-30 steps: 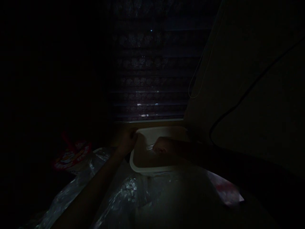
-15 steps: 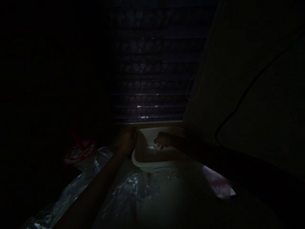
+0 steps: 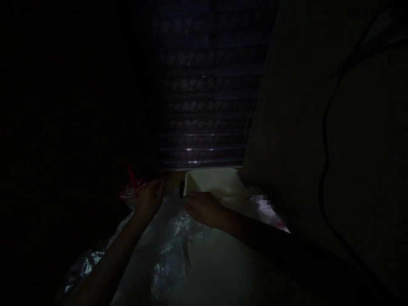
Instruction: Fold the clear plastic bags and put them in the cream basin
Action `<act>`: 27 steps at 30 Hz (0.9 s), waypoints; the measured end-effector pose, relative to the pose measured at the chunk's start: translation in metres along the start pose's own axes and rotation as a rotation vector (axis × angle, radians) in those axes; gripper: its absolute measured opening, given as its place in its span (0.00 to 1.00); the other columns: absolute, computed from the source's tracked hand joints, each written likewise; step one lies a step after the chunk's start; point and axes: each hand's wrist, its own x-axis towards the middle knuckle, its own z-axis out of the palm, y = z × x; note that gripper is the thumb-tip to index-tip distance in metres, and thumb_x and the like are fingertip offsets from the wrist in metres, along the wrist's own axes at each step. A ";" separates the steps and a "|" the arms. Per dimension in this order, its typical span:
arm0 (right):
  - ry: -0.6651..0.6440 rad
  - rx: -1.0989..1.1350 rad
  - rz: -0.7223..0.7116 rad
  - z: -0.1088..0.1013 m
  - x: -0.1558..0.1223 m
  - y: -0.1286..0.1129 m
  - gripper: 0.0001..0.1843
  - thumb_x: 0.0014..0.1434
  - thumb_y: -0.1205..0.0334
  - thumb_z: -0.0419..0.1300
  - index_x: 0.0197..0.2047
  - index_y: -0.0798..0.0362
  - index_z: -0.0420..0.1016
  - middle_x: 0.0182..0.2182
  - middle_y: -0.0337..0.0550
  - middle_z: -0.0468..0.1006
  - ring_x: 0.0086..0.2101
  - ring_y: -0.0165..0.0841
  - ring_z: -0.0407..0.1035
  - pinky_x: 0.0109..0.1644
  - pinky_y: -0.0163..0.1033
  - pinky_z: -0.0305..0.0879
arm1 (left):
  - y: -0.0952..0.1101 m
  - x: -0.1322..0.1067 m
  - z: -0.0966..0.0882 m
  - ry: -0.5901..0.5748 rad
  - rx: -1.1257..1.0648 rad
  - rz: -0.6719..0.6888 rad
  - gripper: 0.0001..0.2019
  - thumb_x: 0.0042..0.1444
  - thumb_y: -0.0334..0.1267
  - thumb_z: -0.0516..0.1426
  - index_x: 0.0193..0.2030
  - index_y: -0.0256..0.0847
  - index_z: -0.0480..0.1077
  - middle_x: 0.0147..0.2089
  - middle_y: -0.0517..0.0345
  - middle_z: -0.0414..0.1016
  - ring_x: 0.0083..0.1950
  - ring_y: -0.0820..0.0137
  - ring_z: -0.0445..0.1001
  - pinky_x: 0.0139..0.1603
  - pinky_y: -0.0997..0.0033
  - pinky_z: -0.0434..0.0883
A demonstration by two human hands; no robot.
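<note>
The picture is very dark. My right hand (image 3: 204,208) is at the near left part of a white plastic basin (image 3: 210,172), across its rim, fingers curled; what they grip, if anything, is hidden. My left hand (image 3: 151,199) is left of the basin with fingers curled in, and I cannot make out anything in it. Just beyond it stands a container with a red patterned top (image 3: 126,191) and a red stick (image 3: 131,176), partly hidden by the hand. Crumpled clear plastic (image 3: 172,259) lies between and below my hands.
A shiny packet (image 3: 270,214) with printing lies right of the basin. A dark clip-like thing (image 3: 181,188) is by the basin's left wall. Behind are window blinds (image 3: 191,106) with a hanging cord (image 3: 251,139). A dark cable (image 3: 325,140) runs down the right wall.
My right hand has come out of the basin to its near left rim. My left hand has moved off the basin's left edge, leftward toward the red-topped container. The view has shifted.
</note>
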 end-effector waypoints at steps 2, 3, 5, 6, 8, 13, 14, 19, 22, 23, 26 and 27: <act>-0.040 -0.024 -0.076 0.022 0.001 -0.014 0.15 0.49 0.67 0.50 0.43 0.51 0.63 0.39 0.43 0.67 0.35 0.32 0.63 0.31 0.34 0.59 | 0.001 -0.012 -0.004 0.014 -0.007 -0.003 0.18 0.50 0.42 0.42 0.37 0.34 0.67 0.38 0.47 0.71 0.40 0.63 0.69 0.40 0.66 0.65; -0.031 -0.049 -0.092 0.032 0.002 -0.019 0.17 0.48 0.66 0.52 0.44 0.51 0.63 0.41 0.44 0.65 0.37 0.34 0.62 0.32 0.36 0.60 | 0.001 -0.018 -0.005 0.016 -0.012 0.000 0.17 0.50 0.41 0.43 0.36 0.35 0.67 0.37 0.47 0.72 0.39 0.64 0.69 0.40 0.67 0.65; -0.012 -0.080 -0.110 0.046 0.004 -0.024 0.10 0.50 0.66 0.51 0.36 0.52 0.68 0.41 0.45 0.65 0.38 0.36 0.60 0.33 0.38 0.60 | 0.003 -0.030 -0.004 0.018 -0.027 0.009 0.16 0.49 0.41 0.43 0.36 0.35 0.67 0.37 0.49 0.72 0.39 0.64 0.70 0.40 0.67 0.65; -0.002 -0.086 -0.098 0.050 0.005 -0.025 0.08 0.50 0.66 0.50 0.33 0.53 0.69 0.40 0.45 0.66 0.38 0.37 0.60 0.33 0.38 0.60 | 0.003 -0.035 -0.003 0.019 -0.037 0.012 0.16 0.50 0.40 0.43 0.36 0.36 0.67 0.37 0.49 0.72 0.39 0.65 0.70 0.40 0.68 0.65; 0.008 -0.088 -0.071 0.050 0.005 -0.025 0.08 0.51 0.66 0.50 0.28 0.54 0.70 0.38 0.44 0.67 0.37 0.36 0.61 0.33 0.38 0.60 | 0.004 -0.044 -0.002 0.025 -0.058 0.014 0.16 0.50 0.41 0.43 0.37 0.36 0.67 0.37 0.50 0.72 0.40 0.65 0.70 0.40 0.67 0.65; 0.246 0.242 0.047 0.016 -0.007 -0.009 0.10 0.54 0.65 0.48 0.31 0.54 0.70 0.32 0.41 0.70 0.35 0.28 0.62 0.38 0.32 0.59 | 0.009 -0.053 -0.009 0.085 -0.106 -0.015 0.17 0.51 0.43 0.43 0.39 0.34 0.66 0.40 0.48 0.70 0.43 0.63 0.67 0.43 0.65 0.63; 0.296 0.301 0.070 0.008 -0.012 -0.003 0.10 0.54 0.65 0.48 0.31 0.54 0.70 0.31 0.41 0.70 0.34 0.27 0.62 0.37 0.31 0.59 | 0.011 -0.054 -0.012 0.099 -0.123 -0.031 0.17 0.51 0.43 0.44 0.40 0.35 0.65 0.41 0.49 0.69 0.45 0.63 0.66 0.44 0.65 0.62; 0.273 0.428 0.074 -0.005 -0.060 0.028 0.08 0.53 0.67 0.50 0.32 0.54 0.70 0.29 0.41 0.70 0.31 0.26 0.64 0.35 0.31 0.59 | 0.030 -0.063 -0.010 -0.022 -0.267 -0.129 0.17 0.49 0.45 0.46 0.40 0.37 0.65 0.42 0.51 0.68 0.45 0.63 0.66 0.43 0.66 0.63; 0.154 0.424 0.109 0.007 -0.095 0.045 0.09 0.53 0.67 0.49 0.34 0.54 0.70 0.31 0.42 0.70 0.33 0.27 0.64 0.37 0.33 0.59 | 0.039 -0.077 0.013 -0.244 -0.393 -0.194 0.16 0.47 0.42 0.48 0.42 0.38 0.62 0.37 0.53 0.70 0.38 0.66 0.69 0.35 0.70 0.66; 0.131 0.425 0.136 0.012 -0.105 0.051 0.10 0.53 0.67 0.48 0.34 0.54 0.70 0.31 0.42 0.69 0.33 0.27 0.64 0.37 0.33 0.59 | 0.041 -0.082 0.023 -0.314 -0.445 -0.236 0.17 0.46 0.41 0.49 0.43 0.37 0.61 0.32 0.55 0.70 0.34 0.67 0.70 0.32 0.71 0.66; 0.095 0.461 0.174 0.027 -0.127 0.063 0.11 0.50 0.71 0.48 0.34 0.53 0.69 0.31 0.42 0.69 0.33 0.28 0.64 0.37 0.34 0.60 | 0.046 -0.094 0.050 -0.440 -0.550 -0.330 0.17 0.44 0.36 0.50 0.44 0.38 0.59 0.21 0.64 0.65 0.24 0.73 0.67 0.25 0.75 0.65; 0.100 0.476 0.182 0.030 -0.131 0.065 0.13 0.48 0.73 0.47 0.34 0.53 0.69 0.31 0.42 0.68 0.34 0.28 0.63 0.38 0.35 0.60 | 0.047 -0.097 0.057 -0.453 -0.556 -0.329 0.17 0.44 0.35 0.50 0.43 0.38 0.59 0.20 0.65 0.64 0.23 0.74 0.66 0.24 0.76 0.64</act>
